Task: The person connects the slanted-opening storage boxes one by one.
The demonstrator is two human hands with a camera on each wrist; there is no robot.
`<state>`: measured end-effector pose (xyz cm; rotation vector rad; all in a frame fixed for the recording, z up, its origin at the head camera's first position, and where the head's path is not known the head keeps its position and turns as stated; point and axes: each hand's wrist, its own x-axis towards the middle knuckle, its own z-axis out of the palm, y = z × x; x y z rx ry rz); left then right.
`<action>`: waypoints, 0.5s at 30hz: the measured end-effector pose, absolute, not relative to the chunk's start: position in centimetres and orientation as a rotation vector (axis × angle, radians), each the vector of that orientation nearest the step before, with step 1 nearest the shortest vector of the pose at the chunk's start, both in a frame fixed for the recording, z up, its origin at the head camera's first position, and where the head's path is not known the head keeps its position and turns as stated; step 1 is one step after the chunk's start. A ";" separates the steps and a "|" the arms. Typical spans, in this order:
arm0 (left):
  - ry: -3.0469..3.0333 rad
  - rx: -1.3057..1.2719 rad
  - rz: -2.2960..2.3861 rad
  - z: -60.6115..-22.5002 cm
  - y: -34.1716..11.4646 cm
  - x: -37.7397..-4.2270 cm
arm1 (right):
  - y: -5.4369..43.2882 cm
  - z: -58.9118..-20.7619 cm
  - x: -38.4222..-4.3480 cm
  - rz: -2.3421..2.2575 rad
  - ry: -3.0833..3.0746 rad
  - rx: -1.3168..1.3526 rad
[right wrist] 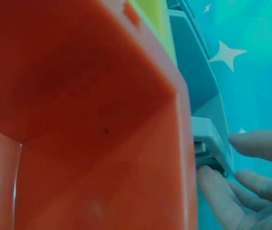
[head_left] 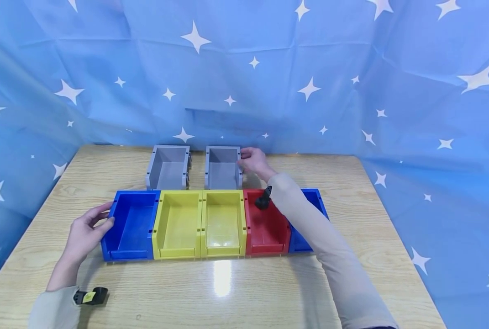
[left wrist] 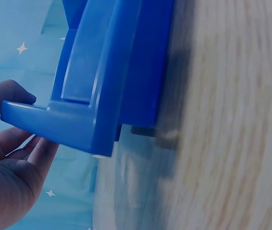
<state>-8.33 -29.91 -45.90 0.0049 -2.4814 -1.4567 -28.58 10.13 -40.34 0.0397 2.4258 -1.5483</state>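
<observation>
While outstretched, right hand (head_left: pixel 255 162) on bin (head_left: pixel 223 174).

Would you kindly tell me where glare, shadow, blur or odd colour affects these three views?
Head: bright glare on the table before the right-hand yellow bin, a soft shadow beside the right sleeve; left wrist: dim, with wood grain smeared near the blue bin; right wrist: dim and colour-shifted, the red bin looking orange, the backdrop turquoise.

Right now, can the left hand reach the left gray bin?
Probably: the left hand must first release the left blue bin, but the table beside the left gray bin looks free.
</observation>
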 end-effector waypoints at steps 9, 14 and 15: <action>-2.479 -0.046 -1.409 -45.3 -29.5 -8.1 | 9.7 -40.7 -28.6 -1.515 2.472 0.070; -2.499 -0.034 -1.389 -45.3 -29.6 -8.0 | 9.5 -40.8 -28.7 -1.484 2.486 0.104; -2.500 -0.033 -1.389 -45.3 -29.6 -8.0 | 9.5 -40.8 -28.7 -1.485 2.485 0.109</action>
